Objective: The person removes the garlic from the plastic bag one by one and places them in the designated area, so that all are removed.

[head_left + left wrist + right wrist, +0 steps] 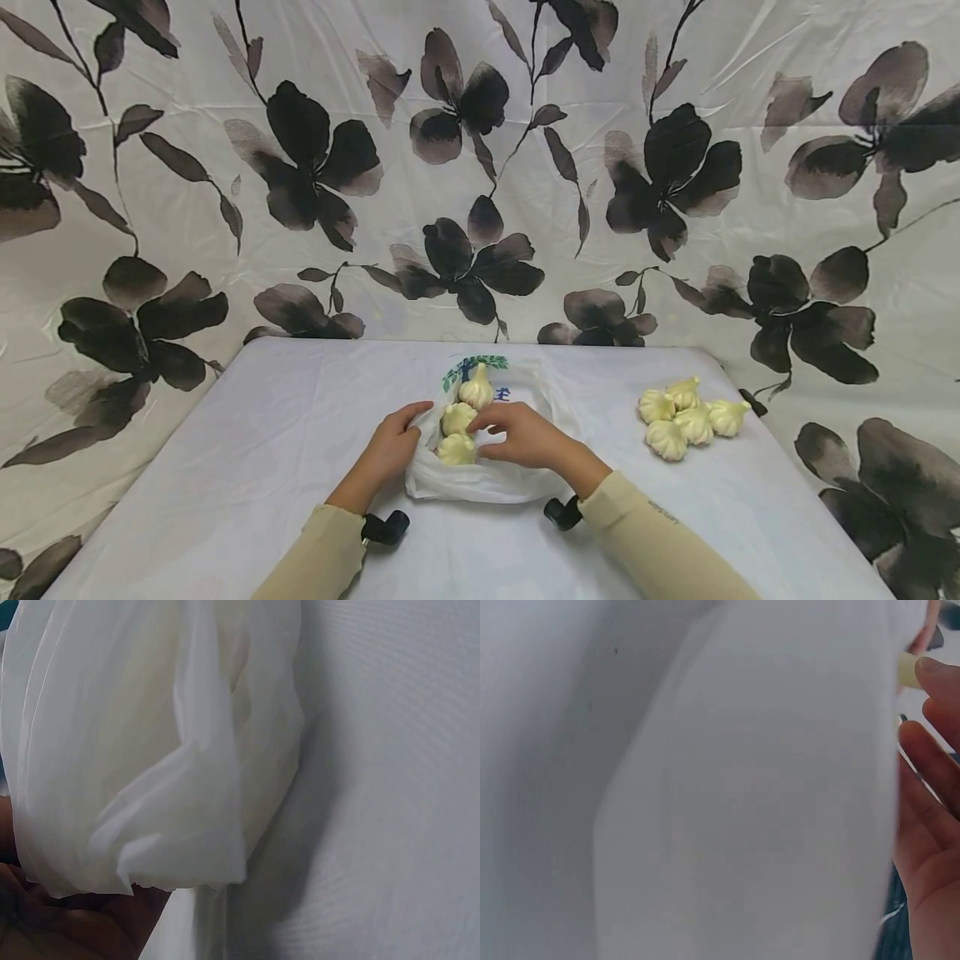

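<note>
A white plastic bag (487,483) with green and blue print lies on the table, its mouth spread. Three garlic bulbs (476,388) sit in a row at its left part. At the bag's left edge, my left hand (392,442) holds the plastic; the left wrist view shows the bag (165,787) covering much of that hand (82,922). My right hand (528,437) reaches over the bag, thumb and forefinger apart beside the two nearer bulbs. In the right wrist view, the right hand (934,825) is partly behind the plastic, its thumb by a pale yellow bit of garlic (909,671).
Several more garlic bulbs (693,425) are grouped on the right side of the white-covered table (225,500). Behind the table hangs a floral cloth (570,275). A black wrist device (386,527) sits on each wrist.
</note>
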`<state>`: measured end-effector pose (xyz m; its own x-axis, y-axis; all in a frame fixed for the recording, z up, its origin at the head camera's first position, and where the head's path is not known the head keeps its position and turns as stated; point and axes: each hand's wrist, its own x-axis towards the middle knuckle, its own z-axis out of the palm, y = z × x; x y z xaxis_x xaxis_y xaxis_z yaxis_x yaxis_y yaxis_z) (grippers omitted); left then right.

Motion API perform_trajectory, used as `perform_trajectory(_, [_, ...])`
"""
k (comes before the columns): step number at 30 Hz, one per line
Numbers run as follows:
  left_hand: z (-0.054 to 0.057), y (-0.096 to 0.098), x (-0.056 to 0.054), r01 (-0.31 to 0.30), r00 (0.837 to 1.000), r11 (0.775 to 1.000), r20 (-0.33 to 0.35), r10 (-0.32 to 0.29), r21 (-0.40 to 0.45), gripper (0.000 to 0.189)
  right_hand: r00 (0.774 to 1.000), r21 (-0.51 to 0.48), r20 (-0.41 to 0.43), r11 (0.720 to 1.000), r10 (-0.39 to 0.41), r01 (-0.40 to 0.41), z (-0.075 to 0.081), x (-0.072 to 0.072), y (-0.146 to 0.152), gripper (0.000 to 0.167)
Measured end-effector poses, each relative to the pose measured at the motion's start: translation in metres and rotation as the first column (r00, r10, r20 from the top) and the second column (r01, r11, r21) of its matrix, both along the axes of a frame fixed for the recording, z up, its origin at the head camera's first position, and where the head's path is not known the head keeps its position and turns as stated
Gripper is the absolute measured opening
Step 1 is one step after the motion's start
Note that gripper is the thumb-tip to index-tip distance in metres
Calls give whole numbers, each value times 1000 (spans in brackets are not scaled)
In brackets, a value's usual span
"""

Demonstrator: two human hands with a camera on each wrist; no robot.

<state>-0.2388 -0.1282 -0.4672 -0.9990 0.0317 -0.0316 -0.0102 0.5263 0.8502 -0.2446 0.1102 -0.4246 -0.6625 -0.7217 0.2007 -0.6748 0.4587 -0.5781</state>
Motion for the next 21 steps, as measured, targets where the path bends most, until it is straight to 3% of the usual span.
perform_trajectory(17, [2,-2,0,15,1000,1000,5,-15,-8,52,991,3,-128,1000,-24,24,-6,3,-19,20])
perform_trajectory(21, [1,-2,0,14,1000,1000,-2,-14,-17,52,992,26,-120,999,-28,31,-6,6,-22,19])
